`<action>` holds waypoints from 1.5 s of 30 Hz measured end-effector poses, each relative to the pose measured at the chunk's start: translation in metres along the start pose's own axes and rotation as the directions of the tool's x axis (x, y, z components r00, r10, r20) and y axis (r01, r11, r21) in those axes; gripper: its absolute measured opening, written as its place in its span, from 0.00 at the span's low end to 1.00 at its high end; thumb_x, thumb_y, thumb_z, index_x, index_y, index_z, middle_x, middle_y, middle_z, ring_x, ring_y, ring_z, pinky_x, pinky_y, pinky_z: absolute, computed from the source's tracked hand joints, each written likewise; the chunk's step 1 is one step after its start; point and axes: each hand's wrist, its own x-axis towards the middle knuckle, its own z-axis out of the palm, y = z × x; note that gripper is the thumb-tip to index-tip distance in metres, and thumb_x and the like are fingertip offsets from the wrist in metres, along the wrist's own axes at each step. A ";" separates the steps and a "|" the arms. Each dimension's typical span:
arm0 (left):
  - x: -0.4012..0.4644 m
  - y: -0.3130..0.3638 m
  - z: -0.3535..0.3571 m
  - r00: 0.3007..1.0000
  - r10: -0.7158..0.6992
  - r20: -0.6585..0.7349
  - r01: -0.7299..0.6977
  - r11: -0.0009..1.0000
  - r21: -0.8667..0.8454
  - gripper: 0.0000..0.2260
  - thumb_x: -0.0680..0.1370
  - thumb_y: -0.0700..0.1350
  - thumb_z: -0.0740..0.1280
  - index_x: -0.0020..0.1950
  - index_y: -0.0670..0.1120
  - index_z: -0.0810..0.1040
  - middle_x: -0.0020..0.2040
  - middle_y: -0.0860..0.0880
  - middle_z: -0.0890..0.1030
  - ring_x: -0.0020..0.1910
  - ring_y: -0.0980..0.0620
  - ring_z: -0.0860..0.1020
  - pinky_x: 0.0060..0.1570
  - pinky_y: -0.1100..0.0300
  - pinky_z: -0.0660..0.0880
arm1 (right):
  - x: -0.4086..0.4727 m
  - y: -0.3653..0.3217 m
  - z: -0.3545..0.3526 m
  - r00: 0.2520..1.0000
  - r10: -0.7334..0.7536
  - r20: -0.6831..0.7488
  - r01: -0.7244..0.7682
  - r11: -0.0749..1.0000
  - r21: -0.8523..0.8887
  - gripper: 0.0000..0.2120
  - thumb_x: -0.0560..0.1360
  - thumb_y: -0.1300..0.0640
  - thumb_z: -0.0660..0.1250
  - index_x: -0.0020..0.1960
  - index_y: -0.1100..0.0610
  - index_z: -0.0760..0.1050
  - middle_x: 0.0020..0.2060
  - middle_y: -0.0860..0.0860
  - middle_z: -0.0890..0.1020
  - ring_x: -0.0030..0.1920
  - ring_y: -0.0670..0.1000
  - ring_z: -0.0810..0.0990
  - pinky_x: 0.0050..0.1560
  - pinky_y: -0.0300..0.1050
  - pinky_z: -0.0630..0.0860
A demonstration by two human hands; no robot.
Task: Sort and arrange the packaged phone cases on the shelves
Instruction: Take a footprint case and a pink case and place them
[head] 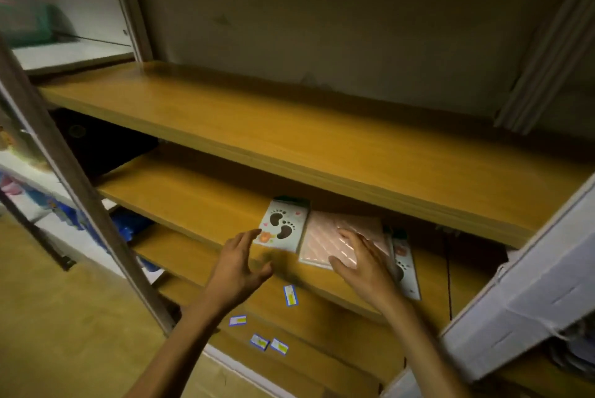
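Wooden shelves — top bare, stained wall

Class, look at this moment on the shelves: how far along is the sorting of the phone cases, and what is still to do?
Early stage. Done: a footprint case and a pink case lie side by side on the middle shelf. In hand: the right hand rests flat on the pink case; the left hand hovers open by the footprint case. Left: another footprint case is half buried, and the top shelf is bare.
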 end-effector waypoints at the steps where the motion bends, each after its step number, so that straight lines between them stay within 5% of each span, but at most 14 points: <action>1: 0.011 -0.004 -0.001 1.000 0.019 0.019 -0.019 1.000 -0.005 0.32 0.73 0.52 0.72 0.73 0.48 0.64 0.70 0.47 0.71 0.67 0.49 0.67 0.62 0.55 0.69 | 0.002 0.001 0.000 0.999 0.014 -0.033 -0.015 1.000 -0.023 0.25 0.74 0.49 0.69 0.69 0.47 0.67 0.68 0.46 0.71 0.68 0.48 0.67 0.65 0.44 0.67; 8: 0.067 -0.027 0.018 0.997 0.020 0.075 -0.025 0.998 0.056 0.36 0.70 0.61 0.71 0.71 0.45 0.66 0.68 0.46 0.72 0.66 0.45 0.68 0.63 0.51 0.68 | -0.002 0.018 0.004 0.931 0.240 -0.276 -0.282 0.951 -0.126 0.27 0.74 0.47 0.69 0.70 0.52 0.67 0.69 0.52 0.70 0.69 0.54 0.65 0.66 0.52 0.66; 19: 0.086 -0.042 0.050 0.993 -0.089 0.081 0.078 0.988 0.132 0.46 0.66 0.69 0.69 0.75 0.45 0.59 0.72 0.44 0.69 0.71 0.41 0.62 0.67 0.47 0.62 | -0.011 0.029 0.008 0.786 0.506 -0.355 -0.581 0.802 -0.142 0.45 0.68 0.32 0.67 0.76 0.52 0.56 0.74 0.54 0.64 0.72 0.57 0.61 0.68 0.58 0.65; 26: 0.089 -0.042 0.046 0.986 -0.146 0.078 0.146 0.989 0.005 0.48 0.63 0.61 0.77 0.76 0.46 0.58 0.72 0.42 0.69 0.70 0.40 0.64 0.67 0.46 0.62 | -0.013 0.043 0.001 0.790 0.498 -0.357 -0.545 0.838 -0.038 0.43 0.64 0.38 0.75 0.72 0.54 0.64 0.69 0.55 0.69 0.68 0.57 0.63 0.65 0.55 0.69; 30: 0.085 -0.045 0.040 0.988 -0.135 0.075 0.146 0.975 -0.169 0.49 0.62 0.53 0.81 0.76 0.46 0.59 0.72 0.42 0.67 0.69 0.39 0.66 0.68 0.43 0.66 | -0.015 0.047 -0.002 0.762 0.545 -0.350 -0.560 0.826 0.067 0.44 0.60 0.40 0.78 0.71 0.53 0.66 0.67 0.55 0.68 0.67 0.57 0.66 0.64 0.57 0.70; 33: 0.085 -0.044 0.032 0.982 -0.157 0.102 0.182 0.930 -0.321 0.47 0.63 0.44 0.81 0.77 0.44 0.58 0.69 0.42 0.67 0.64 0.43 0.71 0.65 0.46 0.71 | -0.015 0.052 -0.004 0.759 0.573 -0.311 -0.536 0.820 0.202 0.43 0.58 0.46 0.82 0.69 0.55 0.69 0.62 0.55 0.69 0.61 0.56 0.71 0.58 0.49 0.74; 35: 0.084 -0.040 0.028 0.970 -0.203 0.133 0.241 0.864 -0.442 0.43 0.66 0.36 0.78 0.76 0.42 0.59 0.63 0.42 0.71 0.52 0.53 0.77 0.57 0.54 0.77 | -0.013 0.054 -0.007 0.754 0.576 -0.317 -0.526 0.817 0.236 0.41 0.57 0.48 0.82 0.66 0.56 0.71 0.59 0.55 0.70 0.57 0.54 0.73 0.55 0.46 0.73; 37: 0.083 -0.040 0.026 0.957 -0.227 0.180 0.289 0.801 -0.524 0.36 0.70 0.30 0.73 0.74 0.40 0.62 0.51 0.48 0.75 0.36 0.64 0.78 0.40 0.69 0.78 | -0.013 0.056 -0.007 0.755 0.565 -0.331 -0.499 0.824 0.268 0.38 0.59 0.49 0.82 0.65 0.56 0.72 0.59 0.54 0.71 0.57 0.54 0.74 0.57 0.50 0.75; 39: 0.082 -0.043 0.026 0.956 -0.204 0.211 0.285 0.819 -0.498 0.31 0.70 0.32 0.73 0.71 0.39 0.67 0.47 0.52 0.75 0.37 0.63 0.78 0.36 0.70 0.78 | -0.013 0.057 -0.005 0.762 0.560 -0.326 -0.455 0.820 0.346 0.34 0.63 0.53 0.80 0.65 0.57 0.70 0.59 0.55 0.73 0.57 0.55 0.76 0.57 0.55 0.77; 41: 0.079 -0.047 0.023 0.950 -0.186 0.252 0.295 0.797 -0.526 0.28 0.70 0.34 0.74 0.68 0.41 0.69 0.52 0.49 0.77 0.45 0.53 0.79 0.42 0.60 0.80 | -0.015 0.055 -0.001 0.777 0.558 -0.290 -0.403 0.796 0.452 0.31 0.66 0.58 0.78 0.65 0.55 0.68 0.58 0.54 0.77 0.55 0.55 0.78 0.50 0.52 0.79; 45: 0.073 -0.053 0.017 0.909 -0.225 0.350 0.409 0.633 -0.657 0.23 0.72 0.33 0.71 0.62 0.48 0.68 0.56 0.44 0.78 0.47 0.47 0.80 0.36 0.56 0.80 | -0.018 0.043 0.002 0.787 0.562 -0.253 -0.330 0.731 0.597 0.24 0.72 0.63 0.72 0.62 0.52 0.65 0.56 0.54 0.77 0.43 0.51 0.81 0.25 0.39 0.76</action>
